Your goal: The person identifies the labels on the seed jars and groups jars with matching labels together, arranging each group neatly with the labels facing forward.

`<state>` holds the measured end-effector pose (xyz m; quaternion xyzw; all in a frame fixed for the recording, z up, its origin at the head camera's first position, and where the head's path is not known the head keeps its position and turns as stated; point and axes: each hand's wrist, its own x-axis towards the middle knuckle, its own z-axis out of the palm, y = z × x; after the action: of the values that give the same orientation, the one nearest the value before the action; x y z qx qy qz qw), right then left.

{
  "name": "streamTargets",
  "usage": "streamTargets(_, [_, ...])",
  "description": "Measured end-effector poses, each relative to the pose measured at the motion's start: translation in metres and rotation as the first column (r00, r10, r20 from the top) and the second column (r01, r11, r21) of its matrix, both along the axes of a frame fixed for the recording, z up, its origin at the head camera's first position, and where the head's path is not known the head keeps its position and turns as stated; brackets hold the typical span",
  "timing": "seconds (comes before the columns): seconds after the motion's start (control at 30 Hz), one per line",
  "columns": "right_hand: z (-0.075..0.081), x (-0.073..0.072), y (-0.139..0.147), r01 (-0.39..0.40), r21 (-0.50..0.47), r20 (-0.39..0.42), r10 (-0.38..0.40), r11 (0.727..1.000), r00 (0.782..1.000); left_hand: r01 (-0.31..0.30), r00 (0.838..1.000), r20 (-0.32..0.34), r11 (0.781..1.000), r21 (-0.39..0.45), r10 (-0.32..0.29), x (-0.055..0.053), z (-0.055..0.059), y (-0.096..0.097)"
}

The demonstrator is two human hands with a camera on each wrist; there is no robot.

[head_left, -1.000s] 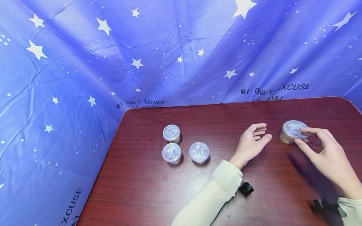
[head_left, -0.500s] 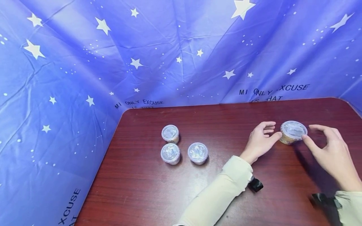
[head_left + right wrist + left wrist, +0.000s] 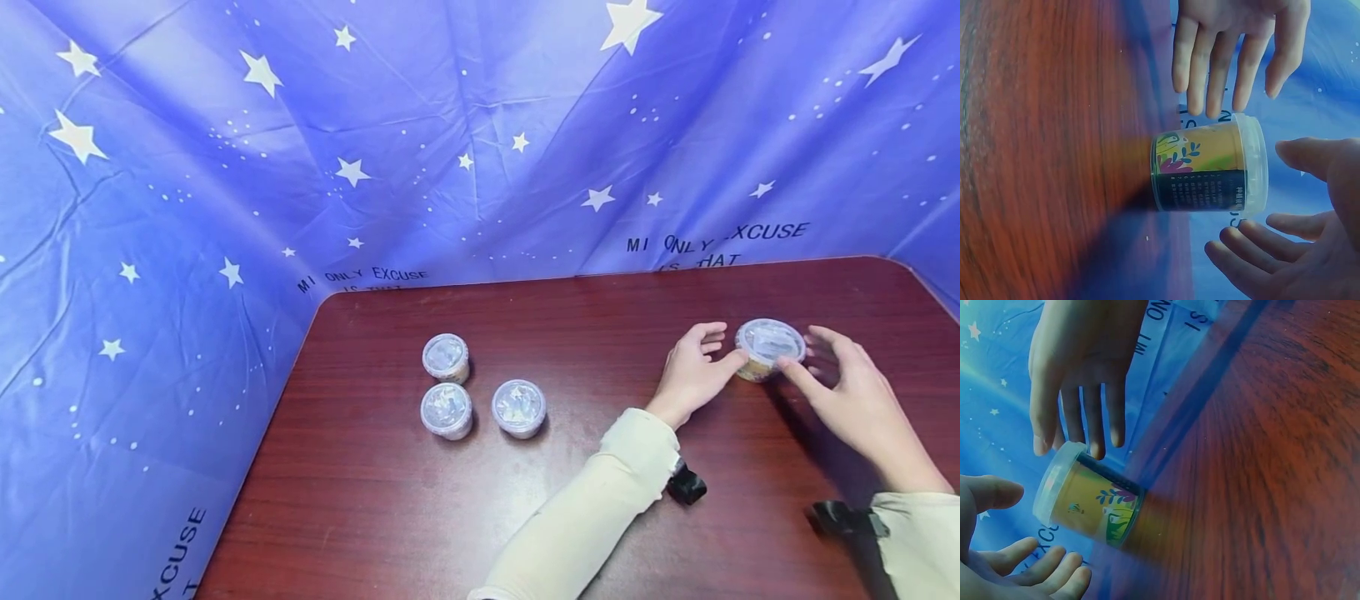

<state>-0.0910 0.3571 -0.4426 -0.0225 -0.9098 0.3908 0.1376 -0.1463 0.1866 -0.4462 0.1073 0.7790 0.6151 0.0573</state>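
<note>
A lidded plastic tub (image 3: pixel 765 354) with a printed, yellowish side stands upright at the right of the table in the head view. My left hand (image 3: pixel 693 375) is at its left side, my right hand (image 3: pixel 855 392) at its right. In the left wrist view, relaxed fingers of the left hand (image 3: pixel 1029 569) show a gap from the tub (image 3: pixel 1091 494). The right wrist view shows the right hand (image 3: pixel 1297 231) with thumb and fingers spread beside the tub (image 3: pixel 1210 165), a dark text panel facing it. Whether any fingertip touches the tub, I cannot tell.
Three similar lidded tubs stand left of centre on the dark red wooden table (image 3: pixel 360 500): a rear one (image 3: pixel 446 357), a front one (image 3: pixel 447 410) close to it, and another (image 3: pixel 519 408) to the right. A blue star-patterned curtain (image 3: pixel 420 108) hangs behind.
My left hand has moved right to the tub's side. The right hand has drawn off the tub's lid to its right side. The head view has shifted slightly.
</note>
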Motion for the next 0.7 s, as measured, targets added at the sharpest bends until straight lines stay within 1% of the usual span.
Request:
streamTargets(0.1, [-0.002,-0.001,-0.001,-0.008,-0.016,0.011,0.008,1.000,1.000,-0.008,1.000,0.023,1.000,-0.006,0.008,0.000,-0.001,0.004])
streamTargets(0.17, [-0.002,-0.002,-0.001,-0.013,-0.024,0.019,0.014,1.000,1.000,-0.014,0.999,0.029,1.000,-0.027,0.014,0.000,-0.001,0.006])
streamTargets(0.3, [-0.002,-0.004,-0.002,-0.026,-0.034,0.018,0.027,0.999,0.999,-0.004,0.999,0.052,0.998,-0.056,0.007,0.001,-0.002,0.009])
streamTargets(0.4, [-0.002,-0.004,-0.003,-0.031,-0.028,0.014,0.032,0.999,0.999,0.002,0.998,0.069,0.999,-0.054,0.002,0.002,-0.004,0.011])
streamTargets(0.57, [-0.004,-0.004,-0.004,-0.021,-0.013,0.026,0.021,1.000,0.999,-0.009,0.998,0.061,0.998,-0.054,0.012,0.002,-0.008,0.013])
streamTargets(0.7, [-0.003,-0.003,-0.005,-0.012,-0.019,0.035,0.012,1.000,0.999,-0.006,0.998,0.055,0.998,-0.057,0.009,0.002,-0.011,0.014])
